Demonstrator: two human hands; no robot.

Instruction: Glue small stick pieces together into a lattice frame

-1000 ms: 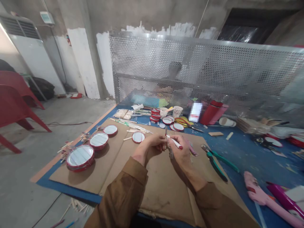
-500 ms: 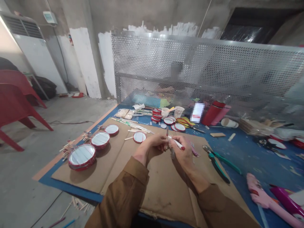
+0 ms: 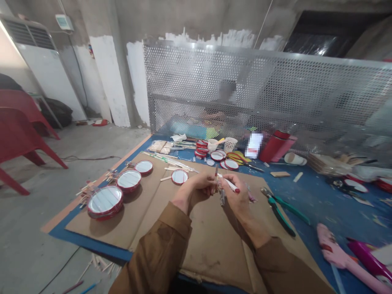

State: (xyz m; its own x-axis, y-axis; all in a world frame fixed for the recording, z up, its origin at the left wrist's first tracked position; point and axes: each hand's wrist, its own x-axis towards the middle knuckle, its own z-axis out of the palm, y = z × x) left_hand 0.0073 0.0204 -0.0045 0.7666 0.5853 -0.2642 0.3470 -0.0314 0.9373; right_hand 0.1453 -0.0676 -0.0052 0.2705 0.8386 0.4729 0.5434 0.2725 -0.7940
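Observation:
Over the middle of the cardboard sheet (image 3: 211, 245), my two hands meet. My right hand (image 3: 237, 196) is closed round a white marker pen with a red end (image 3: 229, 184), its other end pointing towards my left hand. Pinched in my left hand (image 3: 203, 183) is a small brownish wooden stick piece (image 3: 216, 170), standing roughly upright; its exact shape is partly hidden by the fingers. A greyish strip (image 3: 222, 200) shows below, between the hands. Behind my left hand lies a round white lid with a red rim (image 3: 179, 177).
Red-rimmed round tins (image 3: 105, 203) with wooden sticks stand along the left. To the right lie green-handled pliers (image 3: 280, 216) and a pink glue gun (image 3: 339, 255). Paper cups (image 3: 230, 144), a phone (image 3: 255, 145) and a red bottle (image 3: 274, 146) stand before a perforated metal panel (image 3: 196, 81).
The marker pen and my right hand have shifted very slightly to the right and its angle has changed a little. My left hand stays in place, still pinching the stick piece.

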